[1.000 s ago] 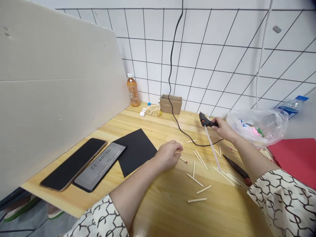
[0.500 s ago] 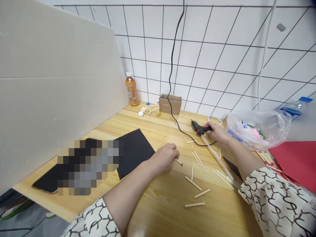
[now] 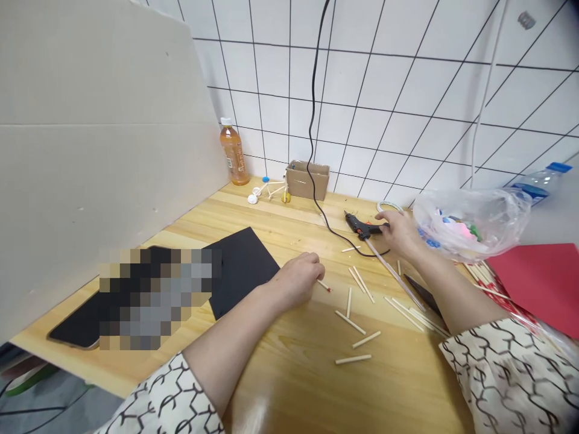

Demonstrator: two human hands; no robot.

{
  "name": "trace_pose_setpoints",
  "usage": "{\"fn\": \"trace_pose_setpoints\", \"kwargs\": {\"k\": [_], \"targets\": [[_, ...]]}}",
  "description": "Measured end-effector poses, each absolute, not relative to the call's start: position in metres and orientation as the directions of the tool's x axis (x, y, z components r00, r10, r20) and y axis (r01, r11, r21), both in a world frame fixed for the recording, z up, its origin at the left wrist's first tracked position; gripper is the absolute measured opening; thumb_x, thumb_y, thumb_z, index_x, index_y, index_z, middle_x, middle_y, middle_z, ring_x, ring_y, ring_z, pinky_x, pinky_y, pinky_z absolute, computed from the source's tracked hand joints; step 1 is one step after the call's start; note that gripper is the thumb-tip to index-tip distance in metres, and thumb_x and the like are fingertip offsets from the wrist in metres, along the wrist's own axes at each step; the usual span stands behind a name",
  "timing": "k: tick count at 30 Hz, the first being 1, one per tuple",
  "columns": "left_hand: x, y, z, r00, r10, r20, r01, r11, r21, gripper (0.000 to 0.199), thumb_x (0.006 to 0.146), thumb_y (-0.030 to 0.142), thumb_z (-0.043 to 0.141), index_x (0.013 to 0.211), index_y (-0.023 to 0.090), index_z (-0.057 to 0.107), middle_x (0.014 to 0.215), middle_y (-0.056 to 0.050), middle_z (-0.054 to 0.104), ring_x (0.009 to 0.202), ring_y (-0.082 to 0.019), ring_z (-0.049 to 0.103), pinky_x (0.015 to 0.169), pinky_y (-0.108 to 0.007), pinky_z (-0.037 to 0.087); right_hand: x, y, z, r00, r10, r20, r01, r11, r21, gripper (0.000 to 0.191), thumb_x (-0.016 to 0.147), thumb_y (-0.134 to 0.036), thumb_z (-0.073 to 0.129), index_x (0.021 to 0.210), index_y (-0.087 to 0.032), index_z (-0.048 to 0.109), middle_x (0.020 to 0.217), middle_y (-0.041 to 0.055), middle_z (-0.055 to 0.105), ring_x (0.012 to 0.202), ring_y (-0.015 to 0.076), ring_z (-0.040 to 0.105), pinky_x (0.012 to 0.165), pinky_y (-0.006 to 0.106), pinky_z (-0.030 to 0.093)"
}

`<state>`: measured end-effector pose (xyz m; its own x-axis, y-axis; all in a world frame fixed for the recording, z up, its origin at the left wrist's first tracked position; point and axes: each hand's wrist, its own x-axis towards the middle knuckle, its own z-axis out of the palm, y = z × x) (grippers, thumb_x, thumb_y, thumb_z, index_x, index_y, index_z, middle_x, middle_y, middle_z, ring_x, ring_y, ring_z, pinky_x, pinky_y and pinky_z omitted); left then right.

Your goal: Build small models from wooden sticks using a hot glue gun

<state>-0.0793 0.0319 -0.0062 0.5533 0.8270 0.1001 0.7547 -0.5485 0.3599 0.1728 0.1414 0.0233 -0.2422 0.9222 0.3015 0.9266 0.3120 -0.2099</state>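
My left hand (image 3: 301,277) is closed just above the table, with a short wooden stick with a red tip (image 3: 326,287) poking out from under its fingers. At the back of the table lies a black glue gun (image 3: 359,226), a long clear glue stick (image 3: 398,277) trailing from its rear. My right hand (image 3: 400,234) is at the end of the gun's handle, its fingers loosely spread; part of them is hidden. Several cut wooden sticks (image 3: 350,322) lie scattered between my forearms. Beneath my right forearm is a dark, pointed blade-like thing (image 3: 423,293), partly covered.
Black sheet (image 3: 244,265) and phone (image 3: 75,325) lie left. A drink bottle (image 3: 234,154), stick model (image 3: 271,190) and cardboard box (image 3: 308,182) stand at the back. A black cord (image 3: 312,126) hangs down. Plastic bag (image 3: 474,232), tape roll (image 3: 389,206) and red sheet (image 3: 538,283) are right.
The view has tilted and shifted slightly. My right hand's fingers have loosened a little at the glue gun's handle. My left hand stays on the red-tipped stick.
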Motion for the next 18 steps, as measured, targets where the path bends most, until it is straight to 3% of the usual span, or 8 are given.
{"fn": "trace_pose_setpoints", "kwargs": {"k": [3,6,10,18], "targets": [[-0.079,0.031,-0.007,0.541,0.834,0.104,0.760,-0.538,0.364,0.021,0.074,0.008,0.044,0.080,0.016,0.061,0.088,-0.008,0.057,0.087,-0.019,0.052,0.073,-0.028,0.042,0.154,0.092,0.035,-0.366,0.876,0.313,0.869,0.442,-0.220,0.017,0.076,-0.017,0.049,0.088,-0.019,0.061,0.091,0.0075,0.063,0.090,0.0238,0.052,0.079,0.035,0.039],[-0.079,0.031,-0.008,0.539,0.833,0.126,0.756,-0.544,0.364,0.020,0.074,0.008,0.044,0.078,0.017,0.061,0.087,-0.007,0.057,0.086,-0.019,0.052,0.074,-0.027,0.042,0.140,0.037,0.037,-0.525,0.828,0.199,0.776,0.561,-0.287,0.012,0.078,-0.022,0.049,0.072,-0.021,0.059,0.076,0.0035,0.063,0.076,0.0188,0.054,0.069,0.031,0.041],[-0.078,0.030,-0.010,0.530,0.837,0.141,0.759,-0.541,0.361,0.021,0.073,0.007,0.044,0.078,0.017,0.061,0.086,-0.007,0.058,0.086,-0.019,0.052,0.074,-0.028,0.043,0.141,-0.008,0.031,-0.557,0.828,0.067,0.773,0.547,-0.321,0.011,0.079,-0.021,0.050,0.071,-0.021,0.059,0.073,0.0019,0.062,0.073,0.0169,0.054,0.067,0.029,0.040],[-0.074,0.023,-0.006,0.483,0.851,0.205,0.773,-0.525,0.358,0.023,0.074,0.007,0.043,0.084,0.016,0.062,0.091,-0.007,0.059,0.090,-0.019,0.053,0.077,-0.030,0.044,0.158,-0.011,0.015,-0.529,0.848,0.038,0.767,0.497,-0.407,0.012,0.079,-0.018,0.049,0.075,-0.019,0.060,0.076,0.0043,0.063,0.076,0.0179,0.055,0.070,0.030,0.041]]}}
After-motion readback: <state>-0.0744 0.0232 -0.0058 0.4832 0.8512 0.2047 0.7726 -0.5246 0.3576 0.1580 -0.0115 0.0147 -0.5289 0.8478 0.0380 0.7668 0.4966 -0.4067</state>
